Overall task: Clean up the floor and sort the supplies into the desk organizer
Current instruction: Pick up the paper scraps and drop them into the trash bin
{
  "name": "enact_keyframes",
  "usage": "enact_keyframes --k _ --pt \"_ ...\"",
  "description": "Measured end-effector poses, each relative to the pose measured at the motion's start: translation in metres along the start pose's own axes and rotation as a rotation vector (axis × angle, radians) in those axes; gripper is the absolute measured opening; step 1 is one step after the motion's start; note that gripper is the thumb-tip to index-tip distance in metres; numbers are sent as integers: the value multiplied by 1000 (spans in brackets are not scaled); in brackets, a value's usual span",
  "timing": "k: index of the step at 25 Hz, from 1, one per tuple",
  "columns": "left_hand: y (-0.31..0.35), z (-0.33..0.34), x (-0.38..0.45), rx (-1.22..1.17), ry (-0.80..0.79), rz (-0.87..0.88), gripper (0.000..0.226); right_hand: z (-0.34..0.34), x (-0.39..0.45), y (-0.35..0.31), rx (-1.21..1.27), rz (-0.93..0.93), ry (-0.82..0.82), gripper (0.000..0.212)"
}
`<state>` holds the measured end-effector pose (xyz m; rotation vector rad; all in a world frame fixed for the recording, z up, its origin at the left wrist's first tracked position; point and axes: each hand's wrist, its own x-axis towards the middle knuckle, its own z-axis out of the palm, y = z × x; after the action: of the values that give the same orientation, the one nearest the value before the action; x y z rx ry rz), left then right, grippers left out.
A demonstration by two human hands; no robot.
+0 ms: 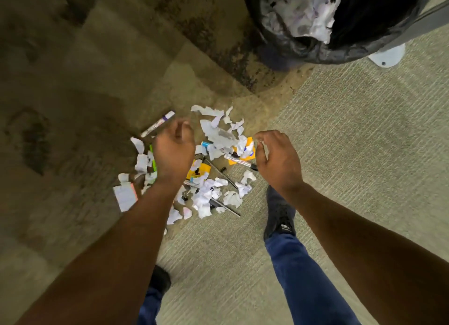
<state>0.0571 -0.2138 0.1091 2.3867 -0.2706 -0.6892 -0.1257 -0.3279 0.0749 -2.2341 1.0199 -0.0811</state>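
A person's two bare arms reach down over a scatter of torn white paper scraps (213, 135) and office supplies on a beige ribbed carpet (352, 154). The left hand (173, 152) hangs above the pile with fingers loosely curled, holding nothing that can be seen; the right hand (274, 158) has its thumb and fingertips drawn together, though whether they pinch a scrap cannot be told. Among the scraps lie a white marker with a purple band (158, 124), yellow sticky notes (247, 152), a green highlighter (152, 159) and thin black pens (223, 171). Beyond the pile stands a black-lined trash bin (279, 40), already holding crumpled white paper (306, 11). A black shoe (279, 213) and blue trouser leg (306, 281) stand just beside the mess
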Motion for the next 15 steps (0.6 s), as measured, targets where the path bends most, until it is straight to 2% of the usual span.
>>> enact_keyframes --k 2,5,9,11,15 --pt "-63 -16 -20 101 -48 -101 23 24 -8 6 -16 48 -145 26" --pt "-135 -25 -41 177 -182 -160 24 56 -17 17 -82 119 -355 36" --pt "-206 -12 -48 298 -272 -223 38 96 -23 28 -191 109 -490 42" --pt "-230 2 -55 358 -346 -187 56 116 -30 34 -243 68 -553 44" --pt "-263 41 -74 513 -428 43 82 157 -56 53 -447 -15 -665 50"
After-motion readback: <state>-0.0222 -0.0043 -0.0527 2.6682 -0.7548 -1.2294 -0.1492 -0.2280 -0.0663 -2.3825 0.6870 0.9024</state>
